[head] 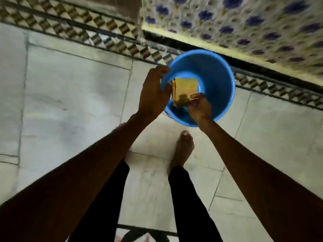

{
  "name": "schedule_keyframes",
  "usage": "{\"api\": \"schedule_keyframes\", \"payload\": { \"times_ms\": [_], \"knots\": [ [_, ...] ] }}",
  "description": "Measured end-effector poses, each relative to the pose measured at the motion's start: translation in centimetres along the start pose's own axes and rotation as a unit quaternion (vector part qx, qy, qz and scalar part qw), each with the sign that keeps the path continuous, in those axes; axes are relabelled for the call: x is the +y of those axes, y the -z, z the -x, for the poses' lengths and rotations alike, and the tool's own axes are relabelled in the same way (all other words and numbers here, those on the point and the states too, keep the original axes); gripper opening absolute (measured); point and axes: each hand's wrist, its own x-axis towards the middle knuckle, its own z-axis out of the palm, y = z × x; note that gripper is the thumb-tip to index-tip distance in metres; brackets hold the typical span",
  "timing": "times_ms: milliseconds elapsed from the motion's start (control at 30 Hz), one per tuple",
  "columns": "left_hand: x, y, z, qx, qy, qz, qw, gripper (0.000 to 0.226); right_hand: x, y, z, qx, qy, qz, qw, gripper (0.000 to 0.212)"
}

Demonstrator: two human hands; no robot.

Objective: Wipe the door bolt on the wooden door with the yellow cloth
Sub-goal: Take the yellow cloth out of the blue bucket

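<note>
1. Head view, far left: pale floor tiles [73, 102] run under your arms.
2. Your left hand [153, 91] pinches the left edge of the folded yellow cloth [185, 89].
3. Your right hand [199, 107] grips its lower corner.
4. Both hold the cloth above the blue bucket [218, 81], near a flowered wall [244, 23].

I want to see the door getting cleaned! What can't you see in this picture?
Head view:
- Door bolt and wooden door: outside the frame, which looks down at the floor.
- Blue bucket: whether it holds water is unclear, blurred.
- Yellow cloth: its lower edge is hidden by the right hand; the left hand covers one side.
</note>
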Motion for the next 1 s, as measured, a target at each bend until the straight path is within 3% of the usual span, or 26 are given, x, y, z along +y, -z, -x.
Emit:
{"api": "schedule_keyframes", "payload": {
  "times_ms": [167, 333, 467, 500, 600, 667, 800, 900, 1000],
  "knots": [
    [-5.9, -5.1, -1.7, -0.032, -0.006, -0.039, 0.999, 0.072, 3.1, -4.9, -9.4, -0.039, -0.027, 0.138, 0.989, 0.063],
    [-7.6, -6.9, -1.8, 0.033, -0.031, 0.003, 0.999, 0.072, 4.4, -7.2, -13.5, 0.049, -0.088, 0.096, 0.99, 0.059],
    [-8.1, -7.3, -2.1, 0.039, -0.023, 0.007, 0.999, 0.072, 4.8, -7.9, -15.0, 0.005, -0.139, 0.069, 0.988, 0.086],
    [-8.0, -7.2, -2.0, 0.032, -0.019, 0.01, 0.999, 0.073, 4.5, -7.6, -14.8, -0.01, -0.141, 0.06, 0.988, 0.082],
    [-7.2, -6.5, -1.7, 0.005, -0.013, 0.016, 1.0, 0.07, 2.9, -6.3, -12.6, -0.03, -0.124, 0.001, 0.992, 0.045],
    [-6.9, -5.9, -1.6, -0.014, -0.009, 0.017, 1.0, 0.069, 2.0, -5.4, -10.7, -0.013, -0.083, 0.014, 0.996, 0.035],
    [-4.3, -3.7, -0.4, -0.013, 0.02, -0.013, 1.0, 0.068, -0.6, -1.2, -4.2, 0.011, 0.011, 0.08, 0.997, 0.042],
    [-0.2, -0.2, 2.5, 0.018, 0.081, 0.027, 0.996, 0.054, -2.9, 3.0, 1.5, 0.006, 0.039, 0.044, 0.998, 0.049],
    [5.7, 5.9, 5.1, 0.007, 0.148, 0.121, 0.981, 0.029, -7.8, 8.1, 8.3, -0.017, 0.019, -0.025, 0.999, 0.039]
  ]
}}
